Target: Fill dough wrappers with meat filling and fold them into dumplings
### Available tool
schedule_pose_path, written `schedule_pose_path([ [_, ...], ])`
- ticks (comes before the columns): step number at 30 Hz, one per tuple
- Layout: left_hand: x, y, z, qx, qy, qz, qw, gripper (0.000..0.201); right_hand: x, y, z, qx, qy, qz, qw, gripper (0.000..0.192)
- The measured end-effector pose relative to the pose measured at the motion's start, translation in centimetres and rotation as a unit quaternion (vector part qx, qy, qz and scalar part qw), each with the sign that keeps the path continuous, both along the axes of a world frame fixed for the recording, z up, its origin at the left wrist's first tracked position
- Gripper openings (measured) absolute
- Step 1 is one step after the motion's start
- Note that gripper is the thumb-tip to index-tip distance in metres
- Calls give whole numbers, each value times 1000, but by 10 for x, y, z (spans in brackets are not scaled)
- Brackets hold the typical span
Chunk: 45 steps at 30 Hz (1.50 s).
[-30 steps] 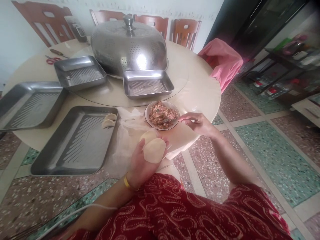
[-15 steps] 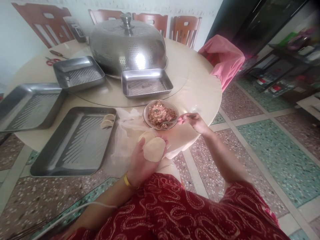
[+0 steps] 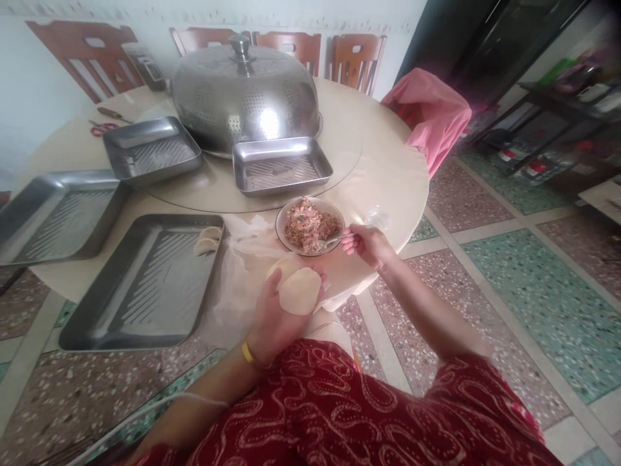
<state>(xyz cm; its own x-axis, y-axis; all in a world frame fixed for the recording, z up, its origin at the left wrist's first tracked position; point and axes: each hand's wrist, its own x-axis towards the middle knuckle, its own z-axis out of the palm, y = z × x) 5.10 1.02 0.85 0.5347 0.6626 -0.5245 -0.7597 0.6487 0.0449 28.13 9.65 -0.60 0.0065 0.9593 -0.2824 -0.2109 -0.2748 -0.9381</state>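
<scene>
Nearest the body, just above the red patterned lap, the left hand [image 3: 274, 317] lies palm up with a round dough wrapper [image 3: 299, 290] flat across its fingers. The fingers are spread and only lightly curled, so the wrapper rests on them rather than being pinched; its edge at 3 o'clock overhangs the fingertips. A second pale wrapper [image 3: 284, 266] sits just beyond, at 11 o'clock from the held one, on a thin plastic sheet [image 3: 242, 259].

At 1 o'clock from the wrapper, the right hand [image 3: 366, 244] is closed around the handle of a spoon [image 3: 330, 241], whose bowl is dipped into the minced filling at the near rim of the small bowl [image 3: 291, 213].

Risks, as I judge them: the unsupported wrapper could sag or slide off the open palm if the hand tilts; a heaped spoonful may drop between bowl and palm onto the sheet or lap; too much filling could tear the thin dough.

Farther off at 10 o'clock, 2 folded dumplings [image 3: 207, 241] lie in the corner of a steel tray [image 3: 121, 304]. Beyond are 3 more trays and 1 domed metal cover [image 3: 245, 94] on the round table [image 3: 388, 175].
</scene>
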Motion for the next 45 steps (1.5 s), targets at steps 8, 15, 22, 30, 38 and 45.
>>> schedule_pose_path([
  [8, 5, 4, 18, 11, -15, -8, 1000, 58, -11, -49, 41, 157, 6, 56, 986, 25],
  [15, 2, 1, 20, -7, -31, 19, 999, 55, -14, -84, 47, 292, -149, 139, 935, 18],
  [22, -3, -3, 12, 10, -50, 16, 999, 59, -12, -90, 45, 376, -204, 186, 885, 23],
  [30, -5, -4, 6, 32, -78, 16, 996, 61, -6, -98, 50, 357, -229, 104, 900, 17],
  [38, -1, -4, 16, 24, -34, 4, 999, 62, -8, -96, 44, 386, -230, 197, 871, 23],
  [45, -1, -4, 14, 21, -44, -7, 999, 60, -6, -96, 41, 404, -220, 213, 862, 22],
])
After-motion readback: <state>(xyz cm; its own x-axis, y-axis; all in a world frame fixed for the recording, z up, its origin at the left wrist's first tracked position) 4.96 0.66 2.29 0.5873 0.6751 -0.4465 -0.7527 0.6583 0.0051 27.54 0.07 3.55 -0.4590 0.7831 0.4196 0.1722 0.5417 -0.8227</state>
